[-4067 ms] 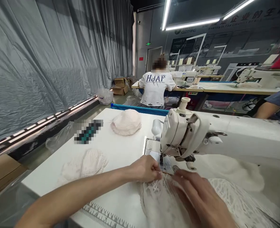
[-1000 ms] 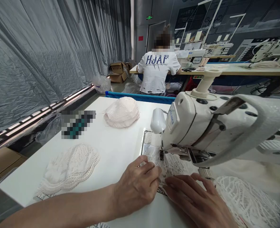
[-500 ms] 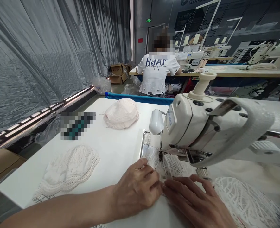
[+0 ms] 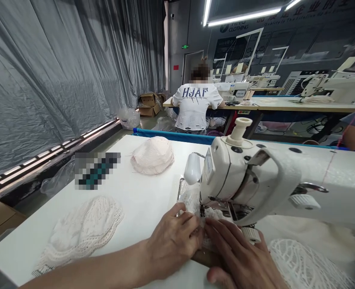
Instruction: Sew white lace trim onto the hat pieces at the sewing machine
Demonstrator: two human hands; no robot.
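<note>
A piece of white lace [image 4: 191, 199] lies under the needle area of a white sewing machine [image 4: 222, 172]. Just left of the needle, my left hand [image 4: 176, 239] has its fingers curled down and pinched on the lace edge. My right hand [image 4: 240, 251] rests on the near side of the needle, fingers stretched flat and pressing the lace, thumb apart. Both hands' fingertips nearly meet in front of the presser foot. Part of the lace is hidden beneath the fingers. A small brownish strip shows between the hands, its kind unclear.
A stack of scalloped lace pieces [image 4: 81, 228] lies left on the white table [image 4: 132, 249], with a pile of pale cup-shaped pieces [image 4: 152, 155] behind. More lace [image 4: 310, 261] sits at the right. A person in a white shirt [image 4: 195, 106] works at another table ahead.
The view has tilted up, so the machine appears lower. More lace now lies beyond the needle. My right hand is closer to the presser foot, its thumb spread out.
</note>
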